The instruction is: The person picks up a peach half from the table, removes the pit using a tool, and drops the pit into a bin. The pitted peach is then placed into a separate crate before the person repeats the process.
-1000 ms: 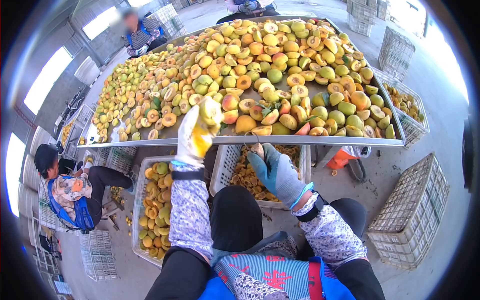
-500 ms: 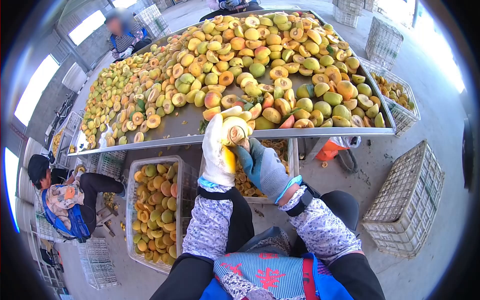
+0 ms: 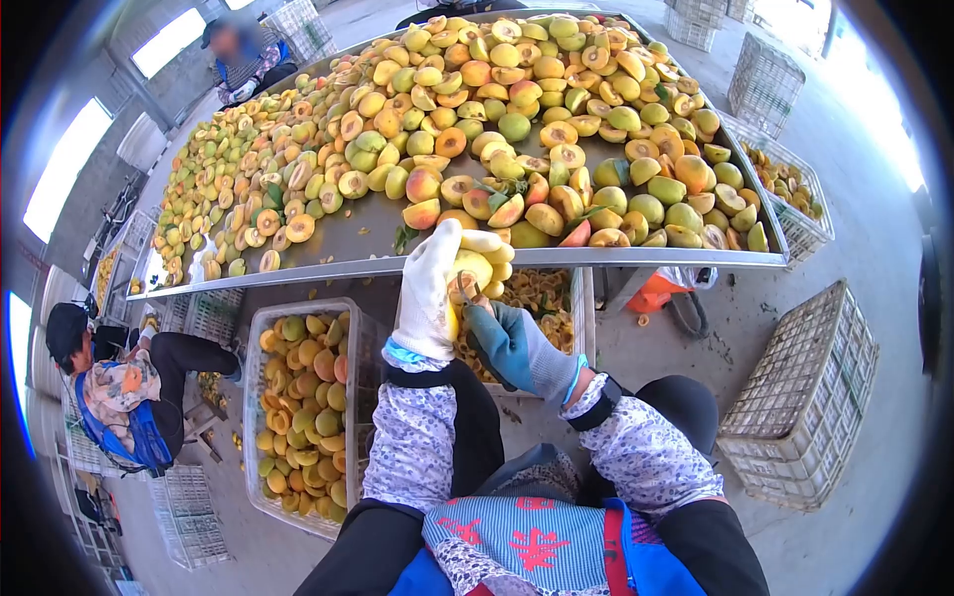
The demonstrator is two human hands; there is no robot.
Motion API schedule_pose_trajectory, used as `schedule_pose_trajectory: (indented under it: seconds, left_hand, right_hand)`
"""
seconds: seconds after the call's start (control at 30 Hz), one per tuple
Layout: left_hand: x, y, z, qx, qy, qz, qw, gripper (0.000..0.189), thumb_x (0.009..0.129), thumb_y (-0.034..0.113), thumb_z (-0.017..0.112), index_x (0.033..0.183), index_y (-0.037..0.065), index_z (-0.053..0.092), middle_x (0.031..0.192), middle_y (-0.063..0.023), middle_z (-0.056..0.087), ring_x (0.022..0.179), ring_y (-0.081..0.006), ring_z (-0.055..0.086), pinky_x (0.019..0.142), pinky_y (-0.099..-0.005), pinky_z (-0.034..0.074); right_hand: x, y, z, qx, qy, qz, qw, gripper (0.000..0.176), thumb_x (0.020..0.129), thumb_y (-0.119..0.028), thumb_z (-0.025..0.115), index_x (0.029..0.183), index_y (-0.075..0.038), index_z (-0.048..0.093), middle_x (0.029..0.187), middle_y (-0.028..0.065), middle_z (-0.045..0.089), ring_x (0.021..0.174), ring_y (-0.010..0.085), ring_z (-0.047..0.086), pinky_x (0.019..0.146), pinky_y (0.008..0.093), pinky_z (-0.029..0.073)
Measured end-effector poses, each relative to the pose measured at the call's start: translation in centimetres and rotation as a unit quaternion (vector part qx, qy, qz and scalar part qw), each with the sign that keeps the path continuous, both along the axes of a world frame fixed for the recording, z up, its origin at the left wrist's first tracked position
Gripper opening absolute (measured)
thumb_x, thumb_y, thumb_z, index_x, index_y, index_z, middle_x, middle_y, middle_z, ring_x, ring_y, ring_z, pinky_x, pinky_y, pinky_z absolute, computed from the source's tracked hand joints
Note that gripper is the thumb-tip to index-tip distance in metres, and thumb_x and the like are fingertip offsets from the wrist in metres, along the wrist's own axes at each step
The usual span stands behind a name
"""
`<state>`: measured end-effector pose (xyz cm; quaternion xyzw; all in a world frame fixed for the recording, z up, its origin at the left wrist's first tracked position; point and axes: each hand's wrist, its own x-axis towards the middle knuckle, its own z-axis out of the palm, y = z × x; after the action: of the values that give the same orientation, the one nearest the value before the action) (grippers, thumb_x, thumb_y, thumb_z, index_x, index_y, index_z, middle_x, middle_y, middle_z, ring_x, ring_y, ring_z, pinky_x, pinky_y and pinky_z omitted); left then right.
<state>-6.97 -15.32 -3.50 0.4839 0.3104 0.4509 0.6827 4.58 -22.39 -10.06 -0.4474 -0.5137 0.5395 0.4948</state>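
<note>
My left hand (image 3: 428, 296), in a white glove with yellow stains, is closed around a peach half (image 3: 471, 266), its cut side partly in view. My right hand (image 3: 525, 348), in a blue-and-grey glove, grips a small curved metal tool (image 3: 464, 289), mostly covered by my fingers. The tool's tip meets the cut face near the pit. Both hands are just before the near edge of a metal table (image 3: 343, 248) piled with peach halves (image 3: 512, 127). Beneath them, a crate (image 3: 583, 323) holds orange-brown cut pieces.
Left of my knees stands a clear plastic crate (image 3: 255, 437) of peach halves. An upturned white crate (image 3: 800, 397) is on the floor at right; another crate (image 3: 803, 230) with fruit stands beside the table. One person (image 3: 129, 387) sits at left, another (image 3: 248, 65) at the far corner.
Both hands have shifted slightly down from the table edge. The peach half has tilted in my left hand, and my right hand has turned with the tool at its cut face.
</note>
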Motion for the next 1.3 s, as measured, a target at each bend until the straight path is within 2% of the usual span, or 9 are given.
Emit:
schedule_pose_trajectory:
  seconds: [0.17, 0.3, 0.5, 0.8, 0.93, 1.0, 1.07, 1.2, 1.3]
  left_hand:
    - [-0.8, 0.9, -0.4, 0.040, 0.086, -0.022, 0.995, 0.049, 0.105, 0.043, 0.046, 0.099, -0.001, 0.068, 0.094, -0.0186, 0.072, 0.075, -0.0252, 0.071, 0.062, -0.0334, 0.060]
    - [0.7, -0.6, -0.3, -0.047, -0.088, 0.047, 0.994, 0.047, 0.106, 0.042, 0.045, 0.091, 0.001, 0.063, 0.087, -0.0180, 0.070, 0.073, -0.0278, 0.070, 0.063, -0.0358, 0.059]
    - [-0.8, 1.7, -0.1, 0.062, 0.020, -0.148, 0.987, 0.049, 0.105, 0.043, 0.045, 0.088, 0.001, 0.063, 0.085, -0.0181, 0.069, 0.069, -0.0274, 0.067, 0.060, -0.0360, 0.056]
    - [0.3, 1.1, -1.8, 0.025, -0.109, -0.064, 0.992, 0.051, 0.103, 0.041, 0.050, 0.087, -0.005, 0.068, 0.084, -0.0209, 0.071, 0.066, -0.0279, 0.070, 0.055, -0.0338, 0.057]
    - [0.0, 1.5, -1.2, 0.034, 0.007, -0.125, 0.992, 0.049, 0.104, 0.040, 0.049, 0.081, -0.001, 0.063, 0.077, -0.0203, 0.068, 0.057, -0.0309, 0.064, 0.052, -0.0382, 0.054]
    - [0.3, 1.9, -2.4, 0.033, -0.133, -0.101, 0.985, 0.048, 0.105, 0.041, 0.046, 0.088, 0.000, 0.065, 0.089, -0.0189, 0.070, 0.067, -0.0305, 0.067, 0.056, -0.0392, 0.057]
    - [1.0, 2.7, -3.1, -0.061, -0.294, -0.061, 0.952, 0.046, 0.106, 0.041, 0.045, 0.092, 0.001, 0.065, 0.096, -0.0178, 0.070, 0.075, -0.0304, 0.068, 0.059, -0.0406, 0.058]
    - [-0.5, 2.1, -2.0, -0.062, -0.226, 0.128, 0.964, 0.042, 0.107, 0.039, 0.046, 0.109, 0.002, 0.067, 0.108, -0.0167, 0.072, 0.094, -0.0312, 0.070, 0.077, -0.0436, 0.060]
    - [-5.6, 2.3, -2.7, -0.024, -0.173, 0.194, 0.965, 0.044, 0.106, 0.041, 0.049, 0.118, 0.003, 0.067, 0.114, -0.0151, 0.072, 0.100, -0.0291, 0.070, 0.084, -0.0430, 0.059]
  right_hand:
    - [0.5, -0.3, 0.7, 0.046, -0.110, -0.009, 0.993, 0.044, 0.106, -0.039, 0.053, 0.080, -0.005, 0.062, 0.063, -0.0016, 0.054, 0.061, 0.0055, 0.045, 0.054, 0.0258, 0.038]
    - [0.1, -0.9, 2.0, -0.143, 0.078, 0.094, 0.982, 0.051, 0.106, -0.051, 0.045, 0.078, -0.011, 0.058, 0.059, -0.0033, 0.046, 0.048, 0.0054, 0.039, 0.044, 0.0228, 0.031]
    - [2.7, -0.9, 4.7, -0.284, 0.102, 0.210, 0.930, 0.061, 0.098, -0.070, 0.046, 0.085, -0.011, 0.058, 0.058, -0.0043, 0.043, 0.042, 0.0076, 0.039, 0.036, 0.0231, 0.031]
    - [1.4, -0.5, 2.7, -0.077, 0.012, 0.130, 0.988, 0.055, 0.104, -0.060, 0.040, 0.080, -0.014, 0.057, 0.054, -0.0050, 0.041, 0.040, 0.0075, 0.037, 0.035, 0.0241, 0.028]
    - [2.5, -1.1, 4.6, -0.262, 0.083, 0.175, 0.945, 0.055, 0.103, -0.060, 0.043, 0.082, -0.012, 0.059, 0.057, -0.0040, 0.046, 0.040, 0.0075, 0.039, 0.036, 0.0240, 0.030]
    - [2.5, -1.2, 3.9, -0.278, 0.175, 0.228, 0.917, 0.056, 0.101, -0.062, 0.047, 0.084, -0.010, 0.060, 0.057, -0.0032, 0.047, 0.040, 0.0075, 0.041, 0.036, 0.0231, 0.031]
    - [2.0, -1.0, 3.9, -0.260, 0.121, 0.181, 0.941, 0.058, 0.101, -0.061, 0.049, 0.085, -0.007, 0.063, 0.059, -0.0024, 0.051, 0.044, 0.0105, 0.046, 0.039, 0.0265, 0.038]
    - [1.3, -0.1, -2.0, -0.022, -0.110, 0.027, 0.993, 0.051, 0.102, -0.049, 0.055, 0.090, -0.001, 0.069, 0.068, 0.0080, 0.067, 0.057, 0.0258, 0.064, 0.057, 0.0394, 0.054]
    - [3.5, -0.3, -4.2, 0.088, -0.495, -0.062, 0.862, 0.036, 0.100, -0.036, 0.062, 0.091, -0.001, 0.068, 0.074, 0.0202, 0.070, 0.064, 0.0394, 0.067, 0.062, 0.0482, 0.053]
